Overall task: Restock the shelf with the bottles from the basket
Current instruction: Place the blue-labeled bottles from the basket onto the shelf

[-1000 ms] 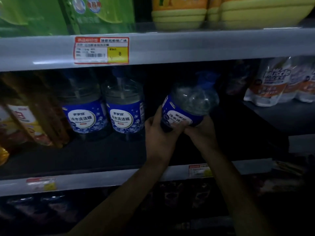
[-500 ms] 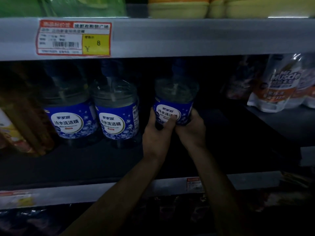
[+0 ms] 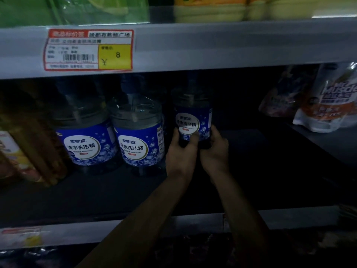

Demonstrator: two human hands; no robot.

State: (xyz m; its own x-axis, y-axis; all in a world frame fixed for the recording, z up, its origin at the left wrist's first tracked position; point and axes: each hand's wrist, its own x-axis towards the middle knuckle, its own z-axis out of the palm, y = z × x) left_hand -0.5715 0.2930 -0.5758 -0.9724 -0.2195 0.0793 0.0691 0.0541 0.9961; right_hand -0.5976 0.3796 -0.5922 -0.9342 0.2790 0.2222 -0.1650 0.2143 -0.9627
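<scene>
Shelving fills the view, with a dark shelf board (image 3: 96,194) below a pale grey upper shelf edge (image 3: 231,43). Green packs (image 3: 77,10) and yellow tubs (image 3: 212,10) stand on the level above. On the dark board, amber bottles (image 3: 32,136) stand at the far left. Just right of them are two clear dish-detergent bottles with blue labels, the left bottle (image 3: 85,136) touching or nearly touching the middle bottle (image 3: 138,136). A white Mr Muscle pouch (image 3: 328,105) sits well apart at the far right. A third detergent bottle (image 3: 193,113) stands upright just right of the middle one and deeper in, label forward. Both hands hold its lower part: the left hand (image 3: 180,157) curls round the left side with the thumb across the label, and the right hand (image 3: 215,151) wraps the right side. Whether its base touches the board is hidden. A red-framed price tag (image 3: 89,50) showing 8 is fixed to the grey edge.
</scene>
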